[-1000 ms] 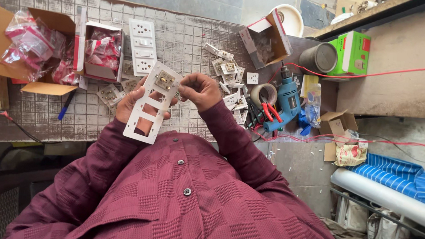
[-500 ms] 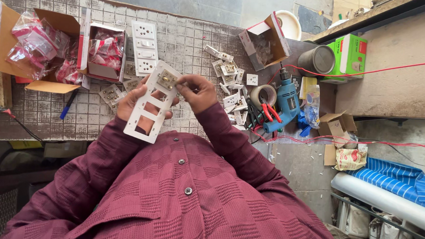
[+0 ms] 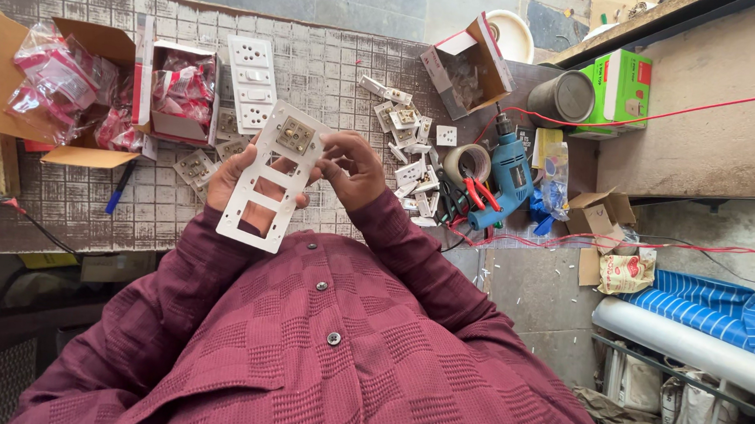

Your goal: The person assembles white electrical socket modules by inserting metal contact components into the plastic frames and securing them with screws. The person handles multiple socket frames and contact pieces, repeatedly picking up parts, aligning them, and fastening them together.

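Slightly raised since before, the plate is gripped by both hands' closed fingers; light, stiff, best held by edges.

Blue drill, tape roll, green box, loose sockets

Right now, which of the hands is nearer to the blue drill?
The right hand. It is at the white switch plate, on the side facing the blue drill; the left hand holds the plate's far side.
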